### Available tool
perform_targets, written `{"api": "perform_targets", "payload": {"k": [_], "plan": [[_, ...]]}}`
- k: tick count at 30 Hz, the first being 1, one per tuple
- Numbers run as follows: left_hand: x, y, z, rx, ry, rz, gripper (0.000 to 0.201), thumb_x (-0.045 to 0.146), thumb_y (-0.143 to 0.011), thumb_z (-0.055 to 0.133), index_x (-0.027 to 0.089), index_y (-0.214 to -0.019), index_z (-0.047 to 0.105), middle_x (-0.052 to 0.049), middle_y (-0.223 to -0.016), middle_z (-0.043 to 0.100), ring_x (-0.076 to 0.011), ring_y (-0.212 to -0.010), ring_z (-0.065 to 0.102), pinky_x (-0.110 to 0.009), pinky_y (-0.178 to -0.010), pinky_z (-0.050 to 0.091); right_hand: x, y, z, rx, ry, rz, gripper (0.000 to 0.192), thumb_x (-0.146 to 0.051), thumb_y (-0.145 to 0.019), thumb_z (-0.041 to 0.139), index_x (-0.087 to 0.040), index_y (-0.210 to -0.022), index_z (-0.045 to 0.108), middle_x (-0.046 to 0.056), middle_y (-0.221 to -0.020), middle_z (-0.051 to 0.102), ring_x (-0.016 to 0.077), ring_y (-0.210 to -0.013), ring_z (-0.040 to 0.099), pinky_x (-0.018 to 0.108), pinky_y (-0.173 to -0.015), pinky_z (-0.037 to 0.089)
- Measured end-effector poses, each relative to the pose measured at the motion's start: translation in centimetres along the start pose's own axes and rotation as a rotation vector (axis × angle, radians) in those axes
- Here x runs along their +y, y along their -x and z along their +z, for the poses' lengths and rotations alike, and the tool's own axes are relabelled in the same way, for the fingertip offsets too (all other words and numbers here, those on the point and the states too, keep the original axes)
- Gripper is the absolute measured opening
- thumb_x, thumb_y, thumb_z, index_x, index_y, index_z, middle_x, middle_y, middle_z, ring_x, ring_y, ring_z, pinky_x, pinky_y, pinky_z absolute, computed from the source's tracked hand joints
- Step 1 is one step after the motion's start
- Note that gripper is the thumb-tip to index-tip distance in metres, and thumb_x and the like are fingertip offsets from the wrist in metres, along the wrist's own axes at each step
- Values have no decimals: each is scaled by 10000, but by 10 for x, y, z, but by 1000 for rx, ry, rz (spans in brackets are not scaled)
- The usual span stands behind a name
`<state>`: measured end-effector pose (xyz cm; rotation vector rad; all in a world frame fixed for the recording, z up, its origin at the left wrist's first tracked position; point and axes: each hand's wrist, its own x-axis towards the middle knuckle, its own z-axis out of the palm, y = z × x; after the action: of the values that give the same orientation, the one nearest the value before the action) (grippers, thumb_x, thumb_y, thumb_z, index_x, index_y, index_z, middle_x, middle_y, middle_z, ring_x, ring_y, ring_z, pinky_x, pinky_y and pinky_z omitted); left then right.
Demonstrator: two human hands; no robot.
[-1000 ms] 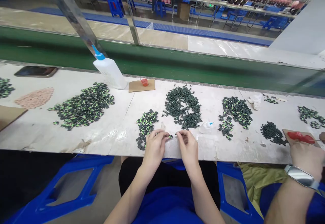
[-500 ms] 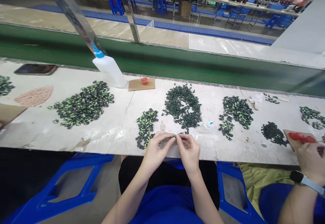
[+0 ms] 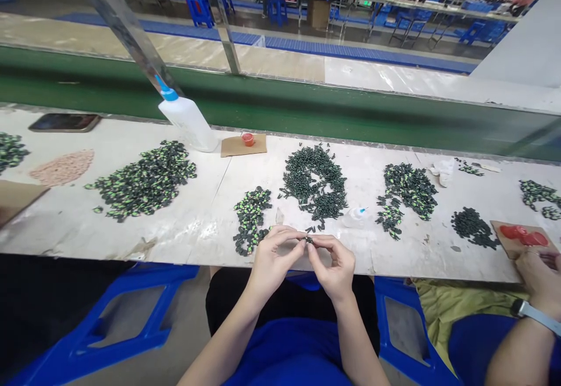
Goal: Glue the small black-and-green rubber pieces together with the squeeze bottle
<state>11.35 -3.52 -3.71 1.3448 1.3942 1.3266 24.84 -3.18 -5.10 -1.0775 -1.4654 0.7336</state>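
- Hands meet at the near edge of the white table [image 3: 131, 231]: our left hand [image 3: 274, 257] and right hand [image 3: 335, 266] are brought fingertip to fingertip, both pinched narrowly on one small dark piece [image 3: 309, 239] held between them just above the table edge.
- Directly beyond our fingers lies the ring-shaped heap of dark green pieces [image 3: 313, 181]; just left of the left hand is a smaller pile of green-and-black pieces [image 3: 250, 218].
- We note a small clear dropper bottle [image 3: 356, 216] lying on its side right of the ring heap, near the right hand but apart from it.
- Farther left: a broad spread of green-and-black pieces [image 3: 144, 180], a pinkish pile [image 3: 61, 167], a dark phone [image 3: 65, 122].
- At the back edge: a white squeeze bottle [image 3: 188, 120] with blue tip, tilted; beside it a cardboard square [image 3: 243, 145] carrying a small red cap [image 3: 248, 138].
- Right margin: a co-worker's hand [image 3: 541, 278] (watch on the wrist) next to cardboard with red blobs [image 3: 523, 237].
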Motion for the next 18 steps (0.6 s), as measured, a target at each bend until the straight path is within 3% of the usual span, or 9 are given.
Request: {"api": "perform_targets", "payload": {"k": [4,8,18], "plan": [[3,-1,-4,-100,-23,72,103,244,-757,673,203,-812,751,-73,-813,708,-205,-851,628,-337,-793,529,-3,-3,-11,-64,11,28,185,-190,-778,639,-192,-963,659,51,-812,732,165,-657,704,299,-640,616],[8,-3,-9,-193,-85,158,112,242,-782,657,220,-837,752,-71,-818,722,-212,-869,617,-355,-807,519,-6,-6,-19,-135,14,29,245,-184,-764,643,-190,-1009,645,40,-807,733,161,-682,712,283,-661,615],[18,14,-15,-167,-214,198,136,260,-786,649,226,-867,753,-70,-831,709,-214,-877,618,-360,-806,505,-17,-5,-27,-267,65,-75,182,-213,-774,620,-210,-955,632,15,-775,700,136,-655,676,251,-605,590]]}}
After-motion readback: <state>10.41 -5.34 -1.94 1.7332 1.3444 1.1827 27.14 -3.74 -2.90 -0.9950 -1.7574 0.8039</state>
